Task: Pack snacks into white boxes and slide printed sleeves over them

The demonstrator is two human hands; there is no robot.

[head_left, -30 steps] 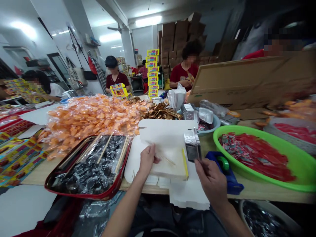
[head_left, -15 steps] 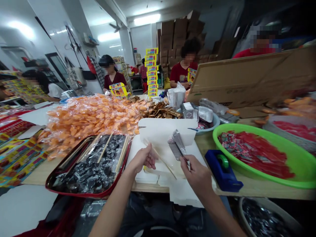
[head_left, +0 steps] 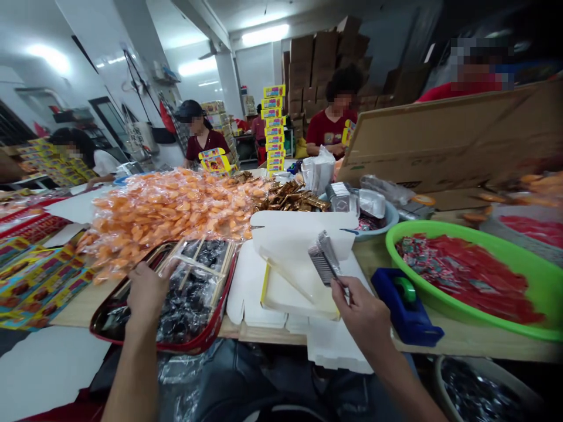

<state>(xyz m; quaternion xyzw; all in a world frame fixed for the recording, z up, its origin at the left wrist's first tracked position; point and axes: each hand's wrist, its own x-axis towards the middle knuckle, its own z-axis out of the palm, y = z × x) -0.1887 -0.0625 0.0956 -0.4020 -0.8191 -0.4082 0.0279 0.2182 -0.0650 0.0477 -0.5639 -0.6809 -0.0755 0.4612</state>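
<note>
Head view: nearest, low on the right, was a pale round tub [head_left: 438, 384] of shiny dark wrapped bits. Just past that, the right hand [head_left: 365, 310] had thumb and fingers pinched on the dark narrow end of a flat, ribbed silver packet [head_left: 324, 258], held tilted above the worktop. The left hand [head_left: 148, 287] was over a red-walled, rounded-corner tray [head_left: 193, 347] on the near left, fingers loosely apart; couldn't tell if they'd closed on anything. My guess at the step: one item kept ready, the other hand picking from the tray. That'd call for a neat fingertip pinch, since the black pieces in crinkly clear wrap [head_left: 187, 322] looked slippery. Thin pale wooden sticks [head_left: 225, 264] lay across them.

Between the hands sat a shallow white card box with yellow edges [head_left: 277, 296], a slim stick inside. To its right: a chunky blue tape dispenser [head_left: 413, 328], then a smooth lime-green plastic basin [head_left: 543, 287] of floppy red packets [head_left: 484, 281].

Further off: a glossy heap of bagged orange pieces [head_left: 176, 202], crinkly gold packets [head_left: 290, 196] and a tall stack of yellow boxes [head_left: 274, 129].
</note>
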